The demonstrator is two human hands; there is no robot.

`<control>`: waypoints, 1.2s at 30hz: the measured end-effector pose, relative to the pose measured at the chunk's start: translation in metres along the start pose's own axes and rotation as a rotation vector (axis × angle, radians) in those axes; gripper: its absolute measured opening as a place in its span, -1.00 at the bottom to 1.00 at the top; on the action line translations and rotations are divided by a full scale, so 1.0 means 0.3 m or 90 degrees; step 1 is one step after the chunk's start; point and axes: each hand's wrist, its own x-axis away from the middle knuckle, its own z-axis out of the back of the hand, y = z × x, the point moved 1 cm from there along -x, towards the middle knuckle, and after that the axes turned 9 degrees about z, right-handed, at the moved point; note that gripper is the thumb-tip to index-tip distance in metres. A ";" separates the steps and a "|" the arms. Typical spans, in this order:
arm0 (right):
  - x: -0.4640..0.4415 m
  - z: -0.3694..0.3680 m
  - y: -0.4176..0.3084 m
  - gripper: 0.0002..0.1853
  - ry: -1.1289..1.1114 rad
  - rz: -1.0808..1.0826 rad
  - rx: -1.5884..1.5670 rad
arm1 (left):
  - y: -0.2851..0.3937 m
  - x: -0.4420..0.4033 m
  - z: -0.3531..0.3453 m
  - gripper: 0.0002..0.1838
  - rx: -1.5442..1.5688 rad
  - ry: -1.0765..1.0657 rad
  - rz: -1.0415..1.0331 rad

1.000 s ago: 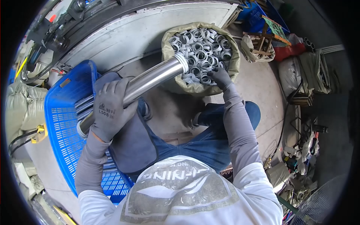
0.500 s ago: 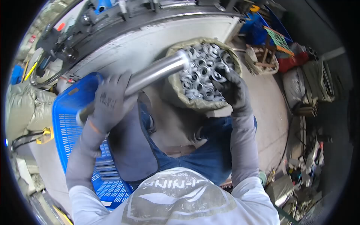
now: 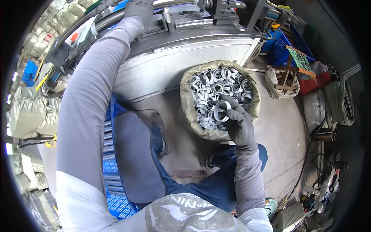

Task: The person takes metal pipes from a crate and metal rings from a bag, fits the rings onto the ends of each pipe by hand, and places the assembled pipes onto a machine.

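Observation:
My left hand (image 3: 140, 11), in a grey glove, reaches up to the machine at the top of the view. It is closed around a shiny metal tube (image 3: 174, 3) that lies along the machine; part of its grip is cut off by the frame edge. My right hand (image 3: 240, 125), gloved too, pinches a silver metal ring (image 3: 222, 111) between thumb and fingers. That ring is held above the near side of a woven sack (image 3: 187, 112) filled with many similar metal rings (image 3: 218, 87).
A blue plastic crate (image 3: 112, 199) with several metal tubes (image 3: 110, 149) stands by my left leg. The machine bench (image 3: 185, 36) runs across the front. At the right are a small bag of wooden pieces (image 3: 281, 83), a blue bin (image 3: 295, 44) and cluttered scrap.
My left hand has carried the tube from above the crate up and forward onto the machine. My right hand has come back toward me and now shows a ring in its fingers.

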 end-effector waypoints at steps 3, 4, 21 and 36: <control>-0.011 0.005 0.010 -0.24 -0.004 0.014 0.025 | 0.014 0.001 -0.062 -0.29 -0.061 -0.036 -0.097; -0.012 0.010 0.013 -0.25 0.000 0.010 0.018 | 0.011 -0.015 -0.126 -0.29 -0.058 -0.036 -0.099; 0.011 0.069 0.078 -0.49 0.056 -0.113 -0.311 | -0.768 1.555 -0.118 -0.53 0.271 -0.166 0.116; 0.025 -0.179 0.126 -0.42 -0.215 0.161 0.734 | -0.734 2.837 -0.363 -0.60 0.025 -0.933 0.051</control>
